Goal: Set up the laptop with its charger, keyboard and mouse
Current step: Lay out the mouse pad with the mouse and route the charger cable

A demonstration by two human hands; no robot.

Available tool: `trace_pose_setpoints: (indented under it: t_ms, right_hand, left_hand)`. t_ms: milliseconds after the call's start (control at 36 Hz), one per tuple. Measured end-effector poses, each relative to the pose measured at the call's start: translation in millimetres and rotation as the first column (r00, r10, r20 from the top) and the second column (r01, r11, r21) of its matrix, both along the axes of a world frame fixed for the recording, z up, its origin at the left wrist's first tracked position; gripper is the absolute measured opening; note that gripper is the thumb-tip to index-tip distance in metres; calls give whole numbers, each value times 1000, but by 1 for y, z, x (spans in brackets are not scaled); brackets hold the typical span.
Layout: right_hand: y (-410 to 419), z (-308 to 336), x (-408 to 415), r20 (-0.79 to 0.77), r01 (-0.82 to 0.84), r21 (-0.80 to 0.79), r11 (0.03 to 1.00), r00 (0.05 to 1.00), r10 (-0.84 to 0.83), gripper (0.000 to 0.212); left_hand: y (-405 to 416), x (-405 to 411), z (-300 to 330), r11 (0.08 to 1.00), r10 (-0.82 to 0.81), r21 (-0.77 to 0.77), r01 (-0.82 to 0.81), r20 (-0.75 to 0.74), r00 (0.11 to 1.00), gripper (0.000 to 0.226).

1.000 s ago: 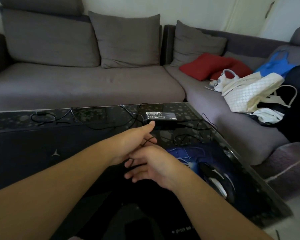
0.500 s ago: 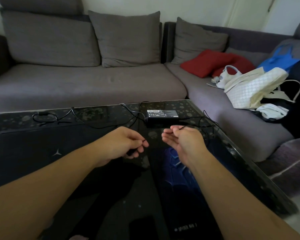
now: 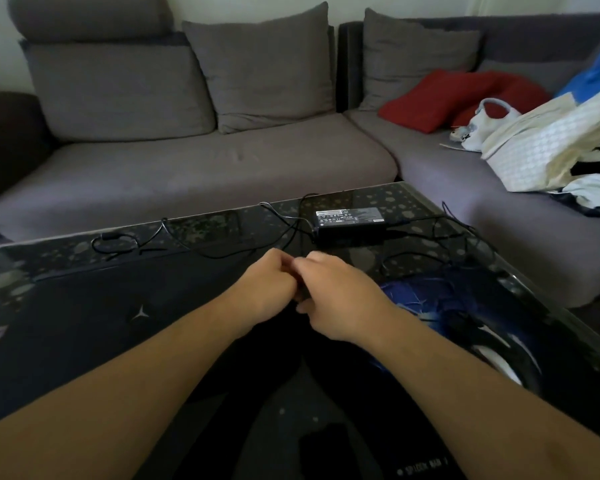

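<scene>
My left hand (image 3: 267, 289) and my right hand (image 3: 338, 301) meet knuckle to knuckle above the table's middle, both closed on a thin black cable (image 3: 300, 291) of which only a dark bit shows between the fingers. The black charger brick (image 3: 350, 221) lies beyond them near the far edge, its label up and its cords trailing left and right. A closed dark laptop (image 3: 118, 306) with a star logo lies to the left. The black-and-white mouse (image 3: 499, 351) rests on a blue mouse pad (image 3: 413, 299) to the right. No keyboard is in sight.
The dark glass table (image 3: 413, 199) ends close to a grey corner sofa (image 3: 205, 168). Loose cord loops (image 3: 115, 239) lie along the far edge. Red cushions (image 3: 440, 95) and white bags (image 3: 551, 147) sit on the sofa's right section.
The hands were apart half a second ago, each pinching part of the cable. They have come together and closed, and the mouse has come back into sight at the right.
</scene>
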State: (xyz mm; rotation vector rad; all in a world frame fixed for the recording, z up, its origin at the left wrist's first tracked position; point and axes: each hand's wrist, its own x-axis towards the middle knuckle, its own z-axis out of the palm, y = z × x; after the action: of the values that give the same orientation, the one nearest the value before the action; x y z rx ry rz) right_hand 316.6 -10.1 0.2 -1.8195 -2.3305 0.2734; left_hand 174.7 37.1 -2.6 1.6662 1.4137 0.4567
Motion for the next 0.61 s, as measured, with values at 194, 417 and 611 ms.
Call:
trace_pose_setpoints:
  t_ms: [194, 417, 611]
  right_hand:
    - [15, -12, -3, -99, 32, 87, 996, 995, -23, 19]
    - [38, -28, -2, -154, 164, 42, 986, 976, -155, 10]
    - [65, -33, -23, -228, 235, 89, 968, 951, -210, 16]
  left_hand:
    - [9, -7, -3, 997, 63, 49, -67, 70, 996, 29]
    - [28, -52, 7, 945, 160, 317, -83, -228, 960, 7]
    - [67, -71, -1, 935, 187, 349, -65, -328, 926, 34]
